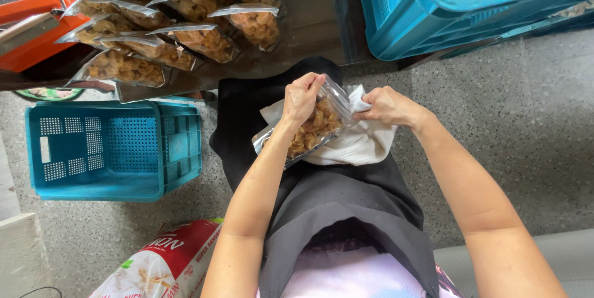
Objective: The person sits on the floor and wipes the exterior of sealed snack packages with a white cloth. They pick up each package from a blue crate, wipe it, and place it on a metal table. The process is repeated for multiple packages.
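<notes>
On your far left a blue crate sits on the floor, and above it filled snack bags lie in rows on the dark worktop. Your left hand is clamped on the upper edge of a clear bag of fried snacks, which rests tilted on your lap over a white cloth. Your right hand is closed too, pinching at the bag's top corner or the cloth just beside it; the view does not settle which. You appear to be at the closing or wiping step. The next move likely calls for a steady left grip while the right works along the mouth. Another blue crate stands at upper right.
</notes>
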